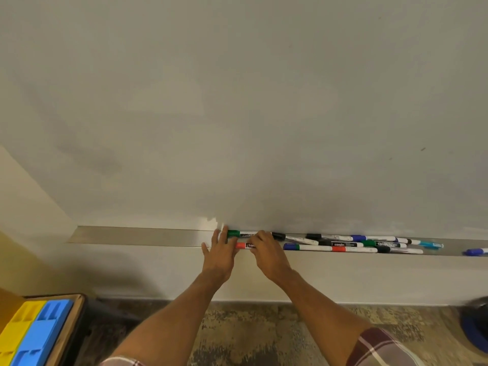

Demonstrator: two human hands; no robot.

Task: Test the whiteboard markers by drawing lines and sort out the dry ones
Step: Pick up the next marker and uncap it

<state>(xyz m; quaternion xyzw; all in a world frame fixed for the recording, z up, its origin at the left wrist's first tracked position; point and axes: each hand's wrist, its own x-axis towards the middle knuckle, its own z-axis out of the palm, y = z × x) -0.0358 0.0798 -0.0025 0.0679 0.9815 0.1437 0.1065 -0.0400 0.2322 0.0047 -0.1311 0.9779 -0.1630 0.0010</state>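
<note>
The person's left hand [220,253] lies spread with straight fingers against the cap ends of a green-capped marker [233,233] and a red-capped marker [243,245], both near the middle of the whiteboard's [237,101] metal tray [145,236]. The right hand [264,249] curls over both barrels; whether it grips either cannot be told. More markers [356,244] lie heaped toward the tray's right end.
</note>
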